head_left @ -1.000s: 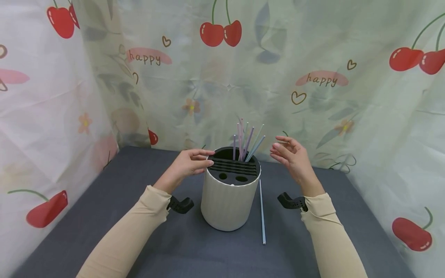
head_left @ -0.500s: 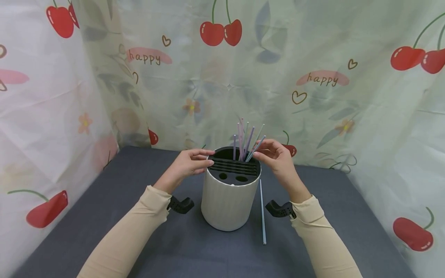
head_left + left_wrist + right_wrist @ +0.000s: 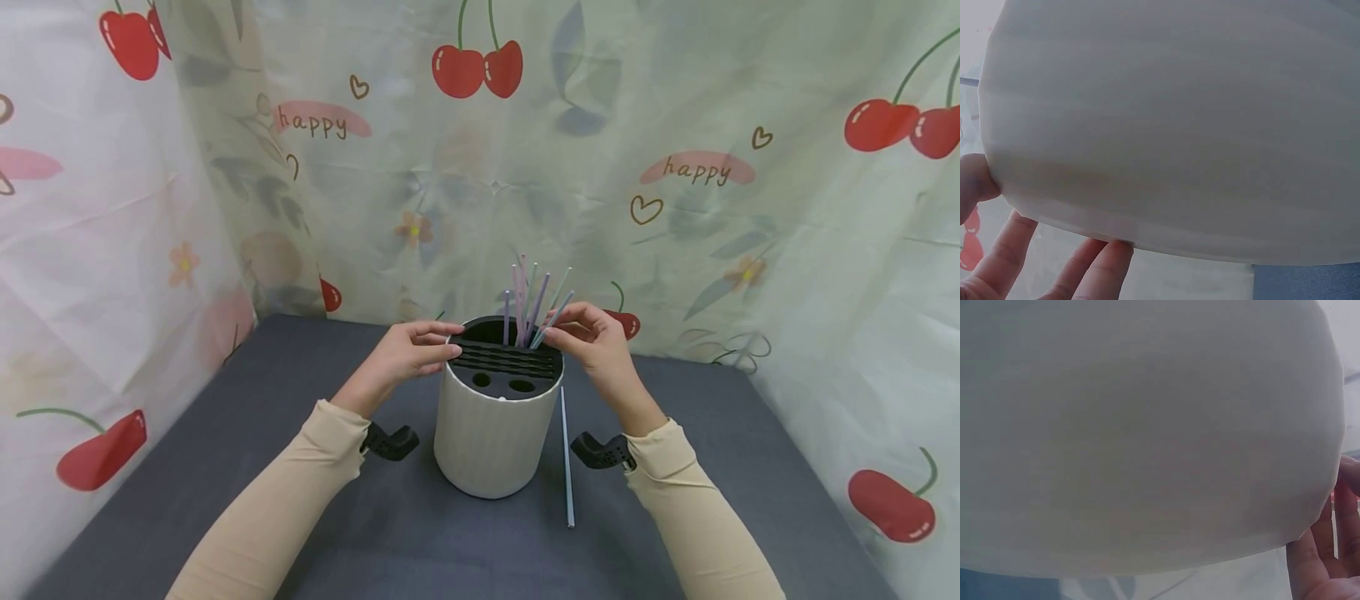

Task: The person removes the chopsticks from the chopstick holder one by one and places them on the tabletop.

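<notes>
A white pen holder (image 3: 491,446) with a black slotted insert stands upright on the dark cloth. Several thin pastel sticks (image 3: 519,312) lean in its back compartment. My left hand (image 3: 405,357) rests its fingertips and thumb on the holder's left rim, the fingers nearly straight. In the left wrist view, finger ends (image 3: 1110,262) meet the outer wall. On the opposite side, my right hand (image 3: 596,342) touches the right rim with loosely bent fingers, its fingertips right beside a light blue stick (image 3: 558,308). The right wrist view has those fingers (image 3: 1310,569) against the wall.
One pale blue stick (image 3: 567,467) lies on the dark cloth (image 3: 450,550) just right of the holder. A curtain (image 3: 487,183) printed with cherries hangs behind and along both sides. Black wrist cameras (image 3: 390,442) hang below the cuffs.
My right hand has come in from the right to the holder's rim, beside the sticks. The left hand stays at the left rim, and the holder stays put.
</notes>
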A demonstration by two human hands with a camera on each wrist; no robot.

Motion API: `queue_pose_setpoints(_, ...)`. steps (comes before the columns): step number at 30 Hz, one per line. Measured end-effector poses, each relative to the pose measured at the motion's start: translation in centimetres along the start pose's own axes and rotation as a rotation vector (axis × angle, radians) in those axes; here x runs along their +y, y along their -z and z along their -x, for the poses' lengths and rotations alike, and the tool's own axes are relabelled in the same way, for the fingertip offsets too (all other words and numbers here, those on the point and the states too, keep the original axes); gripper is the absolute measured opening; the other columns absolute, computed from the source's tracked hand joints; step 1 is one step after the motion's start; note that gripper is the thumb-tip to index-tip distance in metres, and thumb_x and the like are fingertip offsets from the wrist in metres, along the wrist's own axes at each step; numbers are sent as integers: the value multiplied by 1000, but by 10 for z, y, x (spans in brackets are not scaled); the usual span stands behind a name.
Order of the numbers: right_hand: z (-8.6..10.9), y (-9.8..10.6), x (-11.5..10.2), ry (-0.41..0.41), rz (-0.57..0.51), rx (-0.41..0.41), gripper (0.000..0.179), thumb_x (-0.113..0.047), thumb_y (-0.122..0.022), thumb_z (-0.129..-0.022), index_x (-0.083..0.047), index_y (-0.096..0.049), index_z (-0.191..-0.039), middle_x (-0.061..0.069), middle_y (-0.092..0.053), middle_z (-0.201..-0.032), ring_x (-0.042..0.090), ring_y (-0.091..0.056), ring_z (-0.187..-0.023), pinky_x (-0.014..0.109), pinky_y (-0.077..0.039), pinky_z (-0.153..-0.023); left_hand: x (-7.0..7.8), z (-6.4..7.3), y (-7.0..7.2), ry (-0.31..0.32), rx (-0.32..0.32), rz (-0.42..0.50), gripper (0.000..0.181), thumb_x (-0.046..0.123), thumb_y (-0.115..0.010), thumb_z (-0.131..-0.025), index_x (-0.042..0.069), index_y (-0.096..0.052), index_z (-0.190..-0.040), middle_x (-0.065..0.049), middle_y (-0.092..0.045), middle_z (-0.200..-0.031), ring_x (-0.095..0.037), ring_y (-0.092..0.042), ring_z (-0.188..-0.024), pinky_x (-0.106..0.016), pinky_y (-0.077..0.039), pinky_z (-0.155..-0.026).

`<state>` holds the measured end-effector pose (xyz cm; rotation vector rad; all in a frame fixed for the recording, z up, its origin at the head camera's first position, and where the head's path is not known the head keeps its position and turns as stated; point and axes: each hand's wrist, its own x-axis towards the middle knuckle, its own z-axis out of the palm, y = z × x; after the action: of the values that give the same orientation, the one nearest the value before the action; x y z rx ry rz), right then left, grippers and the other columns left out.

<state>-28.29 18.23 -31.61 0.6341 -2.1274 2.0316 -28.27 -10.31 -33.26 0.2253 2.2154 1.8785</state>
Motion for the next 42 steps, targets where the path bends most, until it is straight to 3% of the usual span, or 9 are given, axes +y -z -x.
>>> queue_pose_setpoints(7, -9, 9, -32, 136, -119, 40, 25, 10, -65, -87, -15, -66, -93, -2, -66, -98, 8, -68, -85, 28, -58, -79, 0, 0, 0, -2, 3, -2, 45, 21, -73, -88, 18, -62, -132, -12, -52, -139, -26, -51, -128, -40, -51, -98)
queue_pose_setpoints(14, -16, 36, -86, 326, -423, 150, 22, 17, -58, -87, -1, -65, -96, 10, -62, -94, 19, -69, -80, 33, -60, -75, 0, 1, 0, 0, 11, -9, 44, 20, -73, -88, 17, -62, -131, -12, -53, -138, -27, -51, -128, -40, -51, -98)
queue_pose_setpoints(18, -14, 57, -95, 322, -482, 238, 22, 14, -62, -86, 5, -63, -106, 12, -60, -92, 21, -68, -77, 34, -60, -72, -1, 1, 0, -1, 14, -21, 45, 22, -73, -88, 17, -62, -131, -13, -52, -139, -28, -50, -129, -40, -51, -98)
queue_pose_setpoints(22, -10, 76, -76, 192, -456, 264, 30, 11, -64, -86, 1, -61, -114, 8, -60, -92, 17, -67, -76, 31, -60, -68, -2, 1, 0, -3, 9, -10, 45, 22, -73, -88, 17, -62, -132, -14, -51, -140, -28, -50, -129, -41, -50, -98)
queue_pose_setpoints(26, -5, 88, -35, 14, -370, 221, 34, 6, -64, -88, -8, -59, -118, 2, -63, -90, 13, -67, -76, 28, -60, -66, -2, 0, -1, -6, 1, -3, 45, 22, -73, -88, 18, -62, -132, -13, -52, -139, -28, -52, -128, -41, -50, -99)
queue_pose_setpoints(29, 0, 92, 4, -146, -214, 185, 34, 0, -65, -90, -15, -56, -119, -4, -66, -88, 9, -68, -77, 25, -59, -68, -2, 0, -1, -5, -6, -4, 45, 23, -73, -88, 19, -62, -132, -13, -51, -140, -27, -51, -128, -41, -49, -100)
queue_pose_setpoints(33, 7, 91, 55, -385, 20, 124, 44, -6, -65, -92, -6, -47, -132, -10, -67, -84, 5, -67, -77, 27, -59, -73, -2, 0, -2, -4, -4, -5, 45, 23, -73, -88, 19, -62, -132, -13, -50, -142, -28, -50, -130, -42, -49, -100)
queue_pose_setpoints(37, 14, 86, 95, -572, 166, 73, 57, -6, -66, -91, 2, -39, -142, -3, -69, -86, 7, -67, -75, 31, -59, -75, -1, 1, -1, 2, 1, -8, 45, 23, -73, -88, 19, -62, -132, -13, -50, -142, -28, -50, -130, -42, -49, -100)
queue_pose_setpoints(42, 19, 77, 123, -682, 257, 79, 53, -3, -66, -90, 2, -45, -138, 8, -68, -89, 9, -64, -68, 30, -59, -67, -1, 1, 0, 2, -4, -4, 45, 23, -73, -88, 19, -62, -132, -12, -50, -141, -27, -49, -130, -42, -49, -101)
